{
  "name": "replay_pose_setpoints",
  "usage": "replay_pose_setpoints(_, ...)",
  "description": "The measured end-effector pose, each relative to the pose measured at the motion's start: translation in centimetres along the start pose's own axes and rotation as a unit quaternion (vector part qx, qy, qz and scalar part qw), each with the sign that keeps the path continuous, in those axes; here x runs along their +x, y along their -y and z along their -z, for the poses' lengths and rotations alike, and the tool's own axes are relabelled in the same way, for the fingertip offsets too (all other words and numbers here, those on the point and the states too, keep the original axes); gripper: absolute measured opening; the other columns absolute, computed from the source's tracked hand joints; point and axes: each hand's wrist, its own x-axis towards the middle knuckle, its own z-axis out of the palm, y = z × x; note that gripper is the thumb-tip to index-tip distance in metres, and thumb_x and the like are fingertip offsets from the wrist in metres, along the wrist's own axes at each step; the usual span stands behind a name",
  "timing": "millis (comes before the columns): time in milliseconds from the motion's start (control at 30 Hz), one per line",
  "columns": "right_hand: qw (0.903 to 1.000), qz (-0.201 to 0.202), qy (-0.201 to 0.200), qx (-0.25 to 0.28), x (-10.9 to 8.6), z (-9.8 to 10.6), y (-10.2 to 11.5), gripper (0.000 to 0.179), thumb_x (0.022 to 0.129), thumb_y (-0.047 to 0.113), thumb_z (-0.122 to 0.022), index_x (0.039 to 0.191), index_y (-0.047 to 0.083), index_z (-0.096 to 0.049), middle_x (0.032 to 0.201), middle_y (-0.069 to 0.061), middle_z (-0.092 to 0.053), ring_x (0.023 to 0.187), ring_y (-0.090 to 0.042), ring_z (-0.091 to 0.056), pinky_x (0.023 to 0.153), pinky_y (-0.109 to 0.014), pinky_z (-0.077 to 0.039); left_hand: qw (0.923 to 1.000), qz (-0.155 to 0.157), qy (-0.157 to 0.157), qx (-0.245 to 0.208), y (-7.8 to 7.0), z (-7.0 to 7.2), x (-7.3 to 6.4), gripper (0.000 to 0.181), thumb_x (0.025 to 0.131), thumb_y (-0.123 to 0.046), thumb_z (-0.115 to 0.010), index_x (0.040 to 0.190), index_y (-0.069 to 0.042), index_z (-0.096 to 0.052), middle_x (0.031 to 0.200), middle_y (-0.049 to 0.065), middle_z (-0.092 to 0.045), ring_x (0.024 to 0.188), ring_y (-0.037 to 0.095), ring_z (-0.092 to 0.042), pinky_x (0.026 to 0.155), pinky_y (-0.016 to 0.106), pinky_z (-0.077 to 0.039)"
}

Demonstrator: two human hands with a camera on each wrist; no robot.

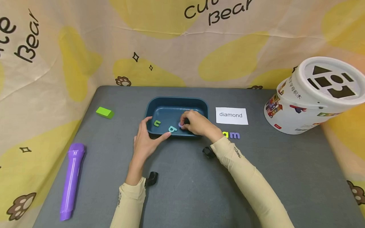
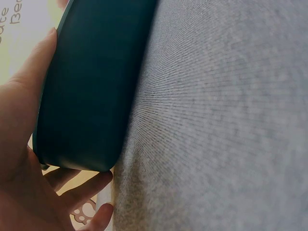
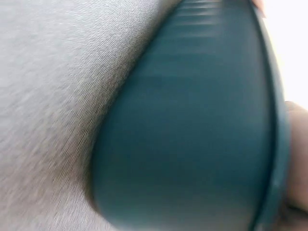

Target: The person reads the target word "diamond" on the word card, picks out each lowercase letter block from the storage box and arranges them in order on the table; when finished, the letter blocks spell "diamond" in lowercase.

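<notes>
- Clock is being read about the tray centre, head view, 12 pointing away from the person.
- Purple letter (image 1: 180,125) is being pinched at 5 o'clock, inside the tray (image 1: 177,98), by the right hand (image 1: 196,123); its shape is being masked by the fingers.
- Tray corner is being gripped at 8 o'clock by the left hand (image 1: 144,141), thumb along the near wall, fingers about the end wall. Hands are being kept apart.
- Letter is being judged light, stiff, slightly slick, hard to break; an edge pinch by thumb and index is being favoured, flat pieces being awkward to lift.
- Tray is being judged light and rigid, prone to sliding; rim or corner hold is being advised.
- Also being held in the tray: teal letter (image 1: 174,129) near 7, green letter (image 1: 157,121) between 8 and 9.
- Grey surface (image 1: 182,190) is being shared with: "diamond" card (image 1: 232,116) at 3, yellow "a" (image 1: 225,134) and purple "m" (image 1: 235,135) between 3 and 4, white bucket (image 1: 308,109) past the card, green block (image 1: 104,112) at 9, purple microphone-shaped thing (image 1: 73,177) at 8.
- Room is being screened by printed fabric (image 1: 176,47).
</notes>
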Motion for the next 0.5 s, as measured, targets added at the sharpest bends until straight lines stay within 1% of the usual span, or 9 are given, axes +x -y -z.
replay_pose_setpoints(100, 0.9982, 0.024, -0.032, 0.046, -1.1, 0.4, -0.1, 0.006, 0.099, 0.011, -0.075, 0.104, 0.008, -0.075, 0.108, -0.005, -0.075, 0.103, -0.022, -0.069, 0.097, -0.042, -0.056, 1.0, -0.002, 0.001, 0.0, 0.0, 0.0, 0.0, 0.109, 0.081, -0.067, -0.083, 0.165, -0.025, -0.027, 0.17, 0.008, -0.035, 0.155, 0.034, -0.038, 0.12, 0.067, -0.021)
replay_pose_setpoints(167, 0.9959, 0.035, -0.053, 0.065, -1.9, 0.7, -0.2, 0.014, 0.099, 0.011, -0.076, 0.112, 0.007, -0.074, 0.112, -0.006, -0.076, 0.105, -0.022, -0.069, 0.097, -0.044, -0.056, 1.0, -0.003, 0.001, -0.001, 0.0, 0.0, 0.0, 0.109, 0.081, -0.067, -0.083, 0.165, -0.025, -0.027, 0.17, 0.008, -0.035, 0.156, 0.034, -0.037, 0.121, 0.067, -0.02)
replay_pose_setpoints(267, 0.9918, 0.048, -0.089, 0.077, -3.2, 1.2, -0.4, 0.03, 0.097, 0.012, -0.079, 0.126, 0.009, -0.074, 0.116, -0.006, -0.075, 0.106, -0.023, -0.067, 0.095, -0.046, -0.055, 1.0, -0.003, 0.001, -0.002, -0.1, 0.0, 0.0, 0.109, 0.081, -0.067, -0.083, 0.165, -0.025, -0.027, 0.17, 0.008, -0.034, 0.156, 0.034, -0.037, 0.121, 0.068, -0.02)
replay_pose_setpoints(333, 0.9887, 0.058, -0.114, 0.079, -4.0, 1.4, -0.6, 0.037, 0.094, 0.012, -0.082, 0.13, 0.01, -0.074, 0.116, -0.005, -0.074, 0.105, -0.024, -0.066, 0.092, -0.045, -0.055, 1.0, -0.002, 0.001, -0.001, -0.1, 0.0, 0.0, 0.109, 0.081, -0.066, -0.083, 0.165, -0.025, -0.027, 0.171, 0.008, -0.034, 0.156, 0.034, -0.036, 0.122, 0.068, -0.02)
replay_pose_setpoints(433, 0.9811, 0.078, -0.152, 0.091, -5.2, 1.8, -0.8, 0.034, 0.089, 0.011, -0.086, 0.122, 0.01, -0.079, 0.106, -0.005, -0.073, 0.096, -0.023, -0.066, 0.085, -0.042, -0.055, 1.0, -0.001, 0.001, 0.0, -0.1, 0.0, -0.1, 0.109, 0.081, -0.066, -0.083, 0.165, -0.026, -0.027, 0.171, 0.007, -0.034, 0.157, 0.033, -0.036, 0.122, 0.067, -0.02)
replay_pose_setpoints(500, 0.9743, 0.084, -0.176, 0.114, -6.1, 2.1, -0.9, 0.03, 0.086, 0.009, -0.089, 0.115, 0.008, -0.08, 0.098, -0.004, -0.072, 0.089, -0.021, -0.066, 0.081, -0.038, -0.055, 1.0, -0.001, 0.002, 0.0, -0.1, 0.1, -0.1, 0.108, 0.081, -0.065, -0.084, 0.165, -0.026, -0.027, 0.171, 0.007, -0.033, 0.157, 0.032, -0.035, 0.122, 0.067, -0.02)
